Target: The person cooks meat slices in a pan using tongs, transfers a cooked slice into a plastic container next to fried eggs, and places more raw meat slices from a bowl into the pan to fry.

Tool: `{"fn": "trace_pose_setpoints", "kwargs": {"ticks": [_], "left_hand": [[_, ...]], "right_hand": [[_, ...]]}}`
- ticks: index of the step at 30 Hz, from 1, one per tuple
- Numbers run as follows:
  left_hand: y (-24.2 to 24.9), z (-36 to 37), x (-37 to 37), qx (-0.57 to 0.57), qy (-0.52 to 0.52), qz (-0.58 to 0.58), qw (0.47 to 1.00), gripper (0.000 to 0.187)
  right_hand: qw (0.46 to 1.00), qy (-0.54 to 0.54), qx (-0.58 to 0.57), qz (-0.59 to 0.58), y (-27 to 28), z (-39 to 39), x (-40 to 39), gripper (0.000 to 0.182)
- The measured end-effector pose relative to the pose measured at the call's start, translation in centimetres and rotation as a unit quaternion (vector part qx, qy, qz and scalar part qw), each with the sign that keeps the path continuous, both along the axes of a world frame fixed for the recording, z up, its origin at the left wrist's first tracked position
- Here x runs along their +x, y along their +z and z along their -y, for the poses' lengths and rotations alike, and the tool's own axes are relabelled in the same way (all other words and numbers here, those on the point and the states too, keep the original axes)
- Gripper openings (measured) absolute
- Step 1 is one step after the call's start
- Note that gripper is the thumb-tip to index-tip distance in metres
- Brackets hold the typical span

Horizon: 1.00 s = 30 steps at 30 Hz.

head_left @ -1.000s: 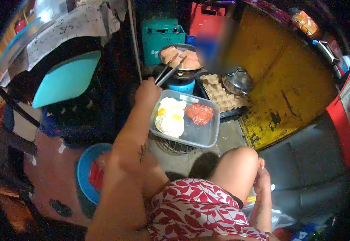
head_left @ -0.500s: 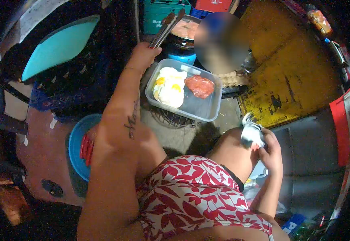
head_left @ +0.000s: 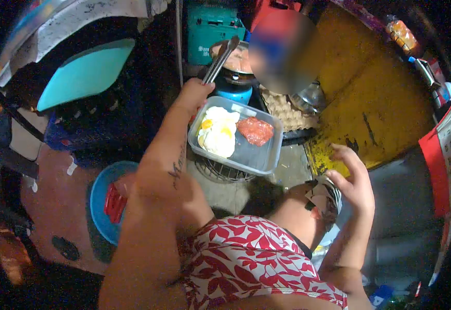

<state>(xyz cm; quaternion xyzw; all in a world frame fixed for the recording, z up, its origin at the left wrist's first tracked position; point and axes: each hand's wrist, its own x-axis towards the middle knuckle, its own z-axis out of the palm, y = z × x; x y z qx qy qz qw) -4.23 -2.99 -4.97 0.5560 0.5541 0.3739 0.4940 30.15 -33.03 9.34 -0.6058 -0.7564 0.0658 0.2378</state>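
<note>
My left hand is closed around metal tongs, whose tips reach over a pan of pinkish meat. Just below that hand, a clear plastic container holds fried eggs on its left side and a reddish meat patty on its right. My right hand is raised over my right thigh, fingers apart and curved. Beneath its fingers a crumpled wrapper, whitish and dark, overlaps the thigh.
The pan sits above a blue gas canister. An egg tray and a clear bowl stand right of it. On the left floor is a blue basin with red packets. A green crate stands behind.
My right hand has let go of the crumpled wrapper and lifted, its fingers spreading. The tongs in my left hand have shifted slightly right and lower in view; the camera has tilted a little.
</note>
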Motion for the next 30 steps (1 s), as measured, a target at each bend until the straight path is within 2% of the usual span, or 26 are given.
{"fn": "trace_pose_setpoints", "kwargs": {"ticks": [1,4,6,9,10,12,13,15,17,19,20,22,24,25,26,28,30], "left_hand": [[-0.3,-0.3,-0.1,-0.002,-0.01,0.017,1.0,0.025],[-0.7,-0.1,0.5,0.015,-0.006,0.074,0.997,0.028],[-0.1,0.5,0.6,-0.004,0.002,0.072,0.997,0.028],[-1.5,-0.8,0.3,-0.005,-0.01,0.056,0.998,0.024],[-1.7,-0.8,0.5,-0.001,-0.008,0.051,0.999,0.024],[-2.2,-0.9,1.1,0.069,0.111,-0.042,0.991,0.033],[-2.6,-1.4,0.9,0.124,0.094,-0.114,0.981,0.039],[-2.5,-1.2,0.7,0.138,0.069,-0.169,0.973,0.038],[-1.4,-1.0,1.1,0.157,0.046,-0.215,0.963,0.038],[-0.7,-0.6,1.7,0.164,0.072,-0.274,0.945,0.039],[-0.3,-0.3,2.1,0.158,0.076,-0.274,0.946,0.039],[1.3,0.5,3.3,0.178,0.113,-0.201,0.957,0.036],[-0.7,-1.4,3.3,0.168,0.081,-0.183,0.965,0.033],[-0.2,-0.6,3.4,0.159,0.099,-0.224,0.956,0.029],[-0.9,-1.3,3.3,0.135,0.085,-0.211,0.964,0.026],[0.0,0.0,3.6,0.176,0.075,-0.238,0.952,0.021],[0.7,0.7,4.6,0.27,0.107,-0.251,0.923,0.02]], "right_hand": [[1.0,0.003,0.01,-0.002,0.1,-1.5,-0.4,0.042],[0.994,0.098,-0.047,0.01,-0.3,-6.7,-0.7,0.038],[0.986,0.122,-0.11,0.018,-1.5,-9.5,-0.8,0.04],[0.973,0.127,-0.187,0.04,-5.6,-12.8,0.0,0.038],[0.969,0.098,-0.227,0.011,-7.2,-13.3,0.3,0.041],[0.965,0.062,-0.252,0.023,-10.1,-13.6,0.6,0.05],[0.965,0.065,-0.252,0.018,-10.7,-14.1,0.7,0.05],[0.906,0.098,-0.376,0.168,-11.7,-14.2,0.8,0.058],[0.914,0.108,-0.371,0.123,-12.0,-14.4,0.3,0.061],[0.918,0.124,-0.367,0.084,-11.7,-14.7,-0.7,0.065],[0.923,0.105,-0.362,0.081,-11.1,-14.7,-1.3,0.066],[0.922,0.1,-0.364,0.084,-10.7,-14.5,-1.9,0.068],[0.923,0.114,-0.352,0.105,-11.1,-14.6,-1.6,0.068],[0.917,0.099,-0.37,0.109,-11.5,-14.7,-1.5,0.068],[0.909,0.091,-0.39,0.118,-12.2,-14.9,-1.1,0.068],[0.908,0.084,-0.409,0.025,-14.8,-15.5,0.7,0.063],[0.897,0.07,-0.435,0.027,-12.6,-14.9,-0.9,0.06]]}}
